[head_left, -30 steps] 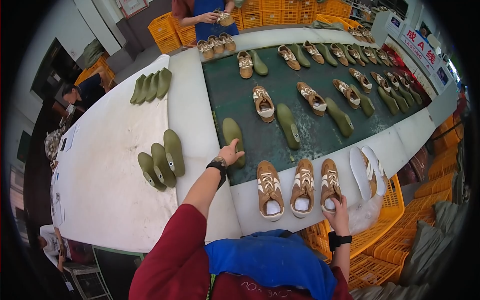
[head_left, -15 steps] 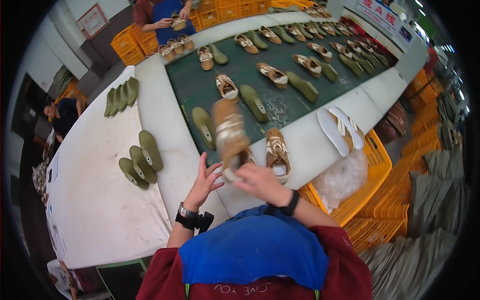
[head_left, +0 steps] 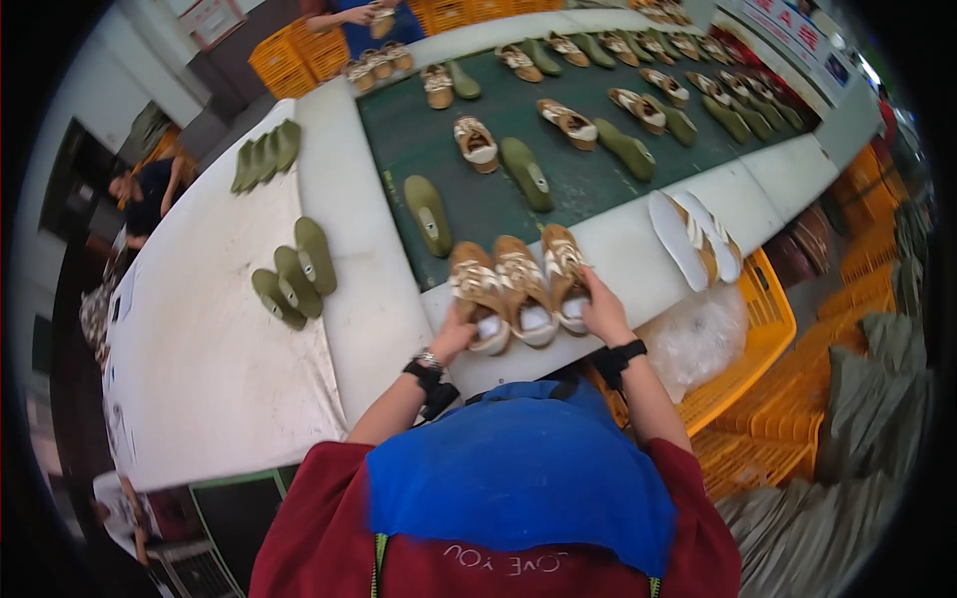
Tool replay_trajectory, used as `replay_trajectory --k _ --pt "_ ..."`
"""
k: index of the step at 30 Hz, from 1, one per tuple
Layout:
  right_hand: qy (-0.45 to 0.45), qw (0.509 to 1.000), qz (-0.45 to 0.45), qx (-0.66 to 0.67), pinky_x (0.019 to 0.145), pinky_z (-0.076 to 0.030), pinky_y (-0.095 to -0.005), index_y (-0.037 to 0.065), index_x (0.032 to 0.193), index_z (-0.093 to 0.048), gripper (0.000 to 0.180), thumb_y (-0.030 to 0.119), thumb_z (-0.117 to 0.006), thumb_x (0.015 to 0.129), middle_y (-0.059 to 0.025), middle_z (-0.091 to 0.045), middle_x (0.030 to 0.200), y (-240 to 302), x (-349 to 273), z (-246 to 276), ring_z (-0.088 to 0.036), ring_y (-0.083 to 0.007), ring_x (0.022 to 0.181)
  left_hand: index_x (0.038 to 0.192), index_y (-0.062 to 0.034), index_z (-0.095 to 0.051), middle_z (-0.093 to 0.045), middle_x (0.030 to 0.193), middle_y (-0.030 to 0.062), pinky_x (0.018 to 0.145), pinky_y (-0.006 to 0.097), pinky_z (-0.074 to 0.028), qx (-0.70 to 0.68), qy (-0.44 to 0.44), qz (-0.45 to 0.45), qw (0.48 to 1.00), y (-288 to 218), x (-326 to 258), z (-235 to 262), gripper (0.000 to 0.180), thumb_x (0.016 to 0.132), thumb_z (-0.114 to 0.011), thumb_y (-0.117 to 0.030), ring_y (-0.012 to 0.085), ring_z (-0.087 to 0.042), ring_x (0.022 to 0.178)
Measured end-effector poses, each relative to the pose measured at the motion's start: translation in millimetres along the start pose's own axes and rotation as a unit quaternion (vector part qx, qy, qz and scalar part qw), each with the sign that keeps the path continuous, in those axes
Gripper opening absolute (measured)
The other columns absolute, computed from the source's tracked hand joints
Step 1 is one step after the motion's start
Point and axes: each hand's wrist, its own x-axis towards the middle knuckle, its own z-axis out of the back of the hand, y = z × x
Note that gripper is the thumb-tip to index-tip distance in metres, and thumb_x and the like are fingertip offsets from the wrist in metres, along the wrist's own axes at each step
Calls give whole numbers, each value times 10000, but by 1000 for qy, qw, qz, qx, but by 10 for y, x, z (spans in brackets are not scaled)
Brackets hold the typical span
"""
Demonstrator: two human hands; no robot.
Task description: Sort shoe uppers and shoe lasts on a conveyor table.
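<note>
Three brown sneakers with white stripes stand side by side on the white ledge in front of me: a left sneaker, a middle sneaker and a right sneaker. White stuffing shows in their openings. My left hand grips the heel side of the left one, fingers partly hidden. Around the outer side of the right one my right hand is closed. Just beyond them a green shoe last lies on the dark green belt, with more sneakers and lasts spread behind it.
White insoles with straps lie on the ledge to the right, above a yellow crate holding a clear plastic bag. Several green lasts rest on the white table at left. A co-worker handles a shoe across the belt.
The sneaker that my right hand held raised and blurred now stands in the row. My left hand, spread before, has closed on the left sneaker; my right hand moved to the right one.
</note>
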Motion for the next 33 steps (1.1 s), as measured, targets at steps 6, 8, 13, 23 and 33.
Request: replay_trajectory --k 6,8,13,23,33 --pt "38 999 15 31 965 -409 -340 82 1316 -423 710 -170 -373 655 -178 -541 1239 -540 -133 353 -494 -301 1187 1265 53 -248 -587 909 200 581 315 -520 201 -36 102 974 -206 -67 -591 685 708 -586 -157 234 -631 692" --pt "53 998 29 -6 979 -400 -348 87 1332 -408 708 -149 -400 664 -185 -529 1251 -439 -114 488 -485 -310 1195 1255 63 -247 -594 878 200 541 327 -521 200 -20 150 968 -281 -108 -604 765 705 -654 -279 262 -635 660" --pt "109 986 112 52 1028 -361 -342 43 1352 -370 684 -96 -473 691 -195 -469 1319 -566 -59 657 -437 -289 1247 1285 93 -197 -617 919 192 649 338 -523 263 -85 40 960 36 -125 -709 925 723 -670 -469 251 -638 742" --pt "-281 953 -33 -112 799 -467 -409 24 1110 -578 430 188 -691 730 -194 -616 1005 -1327 276 2165 -584 -358 903 1422 -3 25 -575 648 96 419 275 -436 140 -178 113 968 -175 -491 -882 918 837 -637 -252 156 -549 491" --pt "-152 967 -82 -186 810 -466 -441 36 1272 -416 723 362 -719 702 -223 -626 1019 -1966 209 2017 -594 -387 950 1424 3 -25 -633 724 140 543 315 -485 174 -198 113 958 -119 -567 -960 892 837 -622 -307 192 -601 580"
